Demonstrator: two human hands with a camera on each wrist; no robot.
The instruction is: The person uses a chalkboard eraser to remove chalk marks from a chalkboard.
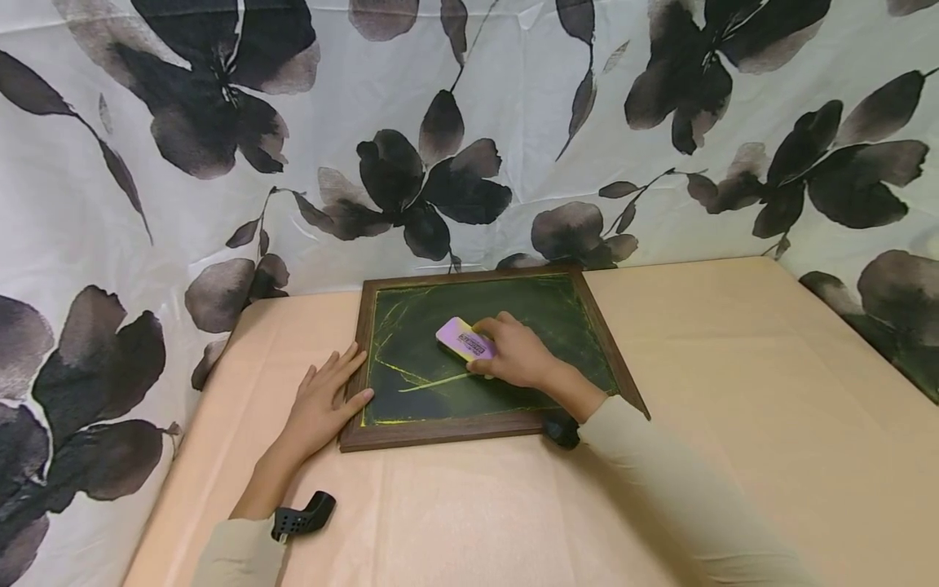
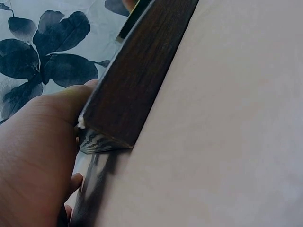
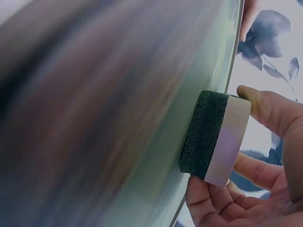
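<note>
A chalkboard eraser point(image 1: 466, 339), with a lilac top and dark felt point(image 3: 203, 135) underneath, is gripped between the thumb and fingers of my right hand point(image 1: 517, 352). It is over the middle of a small green chalkboard point(image 1: 433, 403) in a brown wooden frame point(image 1: 455, 429). Yellow-green chalk lines point(image 1: 433, 383) mark the board to the left of the eraser and along its edges. My left hand point(image 1: 319, 408) rests at the frame's left side, fingers extended, thumb on the frame. In the left wrist view, that hand point(image 2: 42, 137) lies against the frame's corner point(image 2: 109, 127).
The board lies on a table with a peach cover point(image 1: 734, 391). Behind and at the sides hangs a white cloth point(image 1: 528, 106) printed with dark flowers. A black wrist device point(image 1: 304, 518) sits at my left wrist, another point(image 1: 561, 428) under my right.
</note>
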